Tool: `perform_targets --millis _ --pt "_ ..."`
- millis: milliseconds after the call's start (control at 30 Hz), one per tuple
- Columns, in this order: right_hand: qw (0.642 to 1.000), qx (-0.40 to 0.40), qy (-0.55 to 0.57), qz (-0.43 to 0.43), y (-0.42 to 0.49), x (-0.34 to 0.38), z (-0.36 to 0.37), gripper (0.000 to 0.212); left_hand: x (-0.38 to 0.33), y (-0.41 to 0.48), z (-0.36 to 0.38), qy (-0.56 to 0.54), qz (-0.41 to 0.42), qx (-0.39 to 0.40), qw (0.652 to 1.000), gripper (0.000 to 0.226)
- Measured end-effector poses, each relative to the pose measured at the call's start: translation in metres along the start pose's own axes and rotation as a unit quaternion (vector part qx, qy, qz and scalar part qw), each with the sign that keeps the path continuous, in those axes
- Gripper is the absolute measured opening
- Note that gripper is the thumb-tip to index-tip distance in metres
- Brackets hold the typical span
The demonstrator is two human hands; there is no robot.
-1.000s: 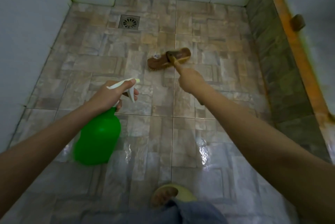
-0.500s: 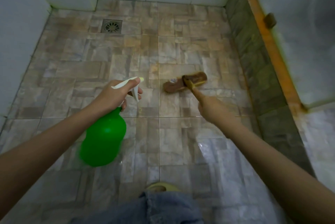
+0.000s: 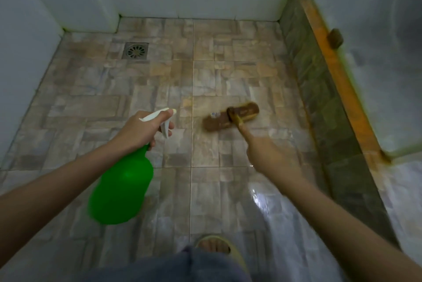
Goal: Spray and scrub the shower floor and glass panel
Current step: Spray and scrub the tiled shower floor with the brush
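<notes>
My left hand (image 3: 139, 132) grips the white trigger head of a green spray bottle (image 3: 122, 187), held above the tiled shower floor (image 3: 91, 108) with the nozzle pointing forward. My right hand (image 3: 270, 156) holds the handle of a brown scrub brush (image 3: 230, 117), whose head rests on the floor tiles right of centre. The brush head looks slightly blurred. The glass panel (image 3: 376, 64) rises at the right above a stone-tiled kerb with an orange strip.
A square metal drain (image 3: 135, 51) sits in the far left of the floor. White walls close the left and back. A small brown fitting (image 3: 335, 38) sticks out on the right panel. The near floor is wet and shiny. My foot in a yellow slipper (image 3: 217, 247) is at the bottom.
The brush and my right hand have moved right and nearer across the floor. The view has shifted, showing more of the right kerb. My left hand keeps the bottle about the same.
</notes>
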State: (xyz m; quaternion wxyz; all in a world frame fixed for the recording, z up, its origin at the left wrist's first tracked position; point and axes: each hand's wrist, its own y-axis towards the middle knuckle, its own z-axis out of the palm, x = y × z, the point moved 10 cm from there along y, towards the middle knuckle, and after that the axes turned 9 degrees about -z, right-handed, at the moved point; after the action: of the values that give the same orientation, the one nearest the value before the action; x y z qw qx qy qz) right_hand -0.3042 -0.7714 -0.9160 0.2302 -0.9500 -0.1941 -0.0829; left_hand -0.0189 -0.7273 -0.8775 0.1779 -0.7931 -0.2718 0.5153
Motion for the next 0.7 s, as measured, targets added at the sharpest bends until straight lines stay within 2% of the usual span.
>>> perform_targets --millis 100,200,267,333,433,500,567,633,700 --pt "0.998 0.044 -0.031 -0.027 -0.019 0.026 0.011 0.089 -0.010 0.007 -0.017 0.003 -0.015 -0.017 1.000 0.072" --pt "0.994 0.007 -0.026 -0.106 0.066 0.066 -0.021 0.087 -0.028 0.011 -0.036 0.002 -0.026 -0.040 0.999 0.049" --pt "0.991 -0.006 -0.001 -0.133 0.117 0.090 -0.038 0.082 -0.040 0.012 -0.046 0.005 -0.020 -0.045 0.999 0.049" --pt "0.992 -0.007 0.011 -0.129 0.128 0.104 -0.045 0.079 -0.049 0.011 -0.054 0.006 -0.016 -0.049 0.999 0.066" --pt "0.994 -0.001 0.016 -0.109 0.078 0.101 -0.019 0.082 -0.055 0.007 -0.072 0.002 -0.005 -0.066 0.998 0.073" --pt "0.996 0.012 0.008 -0.093 0.052 0.098 -0.004 0.083 -0.059 0.005 -0.084 0.000 0.009 -0.076 0.997 0.062" --pt "0.996 0.011 0.014 -0.093 0.075 0.105 -0.010 0.078 -0.058 0.003 -0.095 -0.013 0.012 -0.082 0.996 0.047" --pt "0.991 0.017 0.045 -0.124 0.113 0.126 -0.025 0.076 -0.055 -0.001 -0.102 -0.013 0.005 -0.081 0.997 0.044" --pt "0.989 0.029 0.054 -0.133 0.135 0.138 -0.038 0.083 -0.049 -0.005 -0.106 -0.002 -0.011 -0.074 0.997 0.045"
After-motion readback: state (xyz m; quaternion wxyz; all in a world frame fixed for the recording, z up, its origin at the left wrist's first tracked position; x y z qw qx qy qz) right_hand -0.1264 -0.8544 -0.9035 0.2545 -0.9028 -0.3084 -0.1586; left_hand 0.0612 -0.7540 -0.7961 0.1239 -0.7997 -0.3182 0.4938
